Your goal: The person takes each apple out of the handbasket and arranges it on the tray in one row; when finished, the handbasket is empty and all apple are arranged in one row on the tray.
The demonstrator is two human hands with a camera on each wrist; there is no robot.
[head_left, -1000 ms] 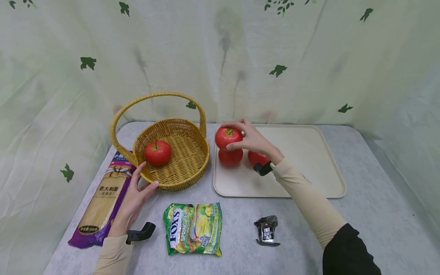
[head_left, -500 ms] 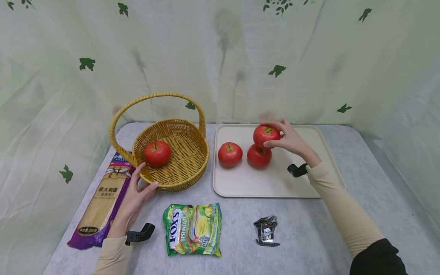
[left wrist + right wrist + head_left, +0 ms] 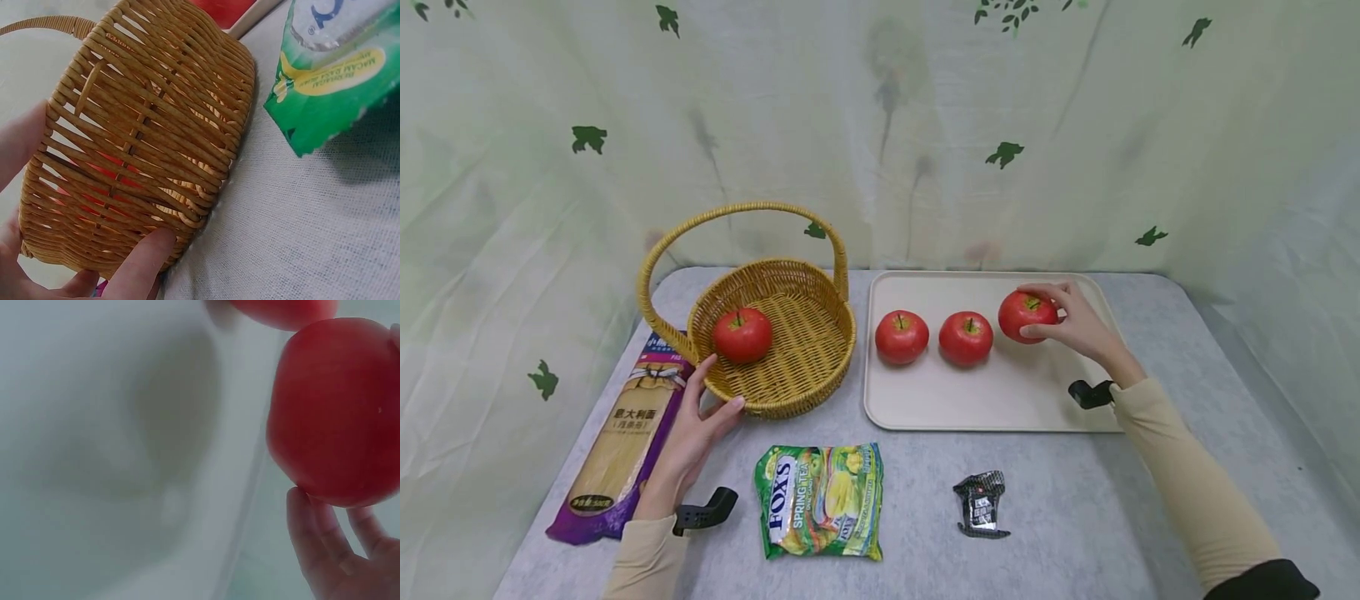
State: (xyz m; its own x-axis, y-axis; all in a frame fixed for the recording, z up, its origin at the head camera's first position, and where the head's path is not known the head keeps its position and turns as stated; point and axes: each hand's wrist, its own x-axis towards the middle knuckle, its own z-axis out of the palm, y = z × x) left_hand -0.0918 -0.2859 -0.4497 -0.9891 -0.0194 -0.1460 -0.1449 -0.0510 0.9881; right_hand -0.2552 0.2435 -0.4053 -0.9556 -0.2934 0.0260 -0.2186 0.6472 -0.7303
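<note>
Head view: half-closed right hand (image 3: 1080,323) grips a round red apple (image 3: 1022,313), best lowered softly; left hand (image 3: 688,435), loosely spread, touches the golden wicker basket (image 3: 805,346).

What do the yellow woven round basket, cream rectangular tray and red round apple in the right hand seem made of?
Yellow woven basket: rattan or plastic imitation, slight sheen; interlaced strands show.
Cream tray: probably plastic, matt; smooth surface, moulded-looking rim.
Red apple: fruit or plastic imitation, unclear; smooth, faintly shiny skin.
</note>
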